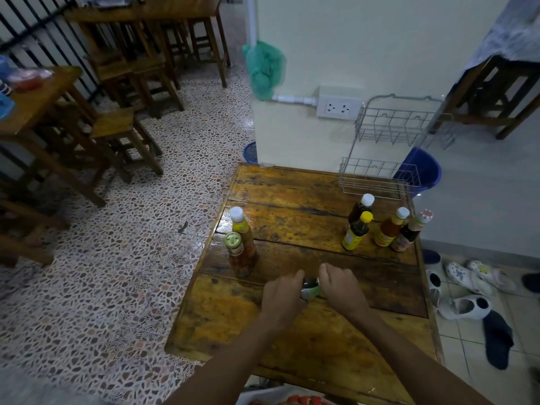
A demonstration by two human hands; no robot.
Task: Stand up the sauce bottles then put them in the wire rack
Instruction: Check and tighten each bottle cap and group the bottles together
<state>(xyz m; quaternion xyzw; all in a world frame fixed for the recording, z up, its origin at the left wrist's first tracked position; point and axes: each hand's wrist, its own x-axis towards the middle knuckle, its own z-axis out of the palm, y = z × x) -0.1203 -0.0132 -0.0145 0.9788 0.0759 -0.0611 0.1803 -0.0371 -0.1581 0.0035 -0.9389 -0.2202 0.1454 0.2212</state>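
Hands: left hand [282, 293] and right hand [340, 285] both curled round a small green-labelled bottle [310, 287], mid-table [292, 200]
Other bottles: six upright
Rack [388, 147]: far right corner
Labels: unreadable

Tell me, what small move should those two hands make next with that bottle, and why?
Probably tip it upright. Both the left hand and the right hand grip a dark bottle near the wooden table, apparently not yet upright. Six other bottles already stand, two on the left and four on the right. The wire rack holds none.
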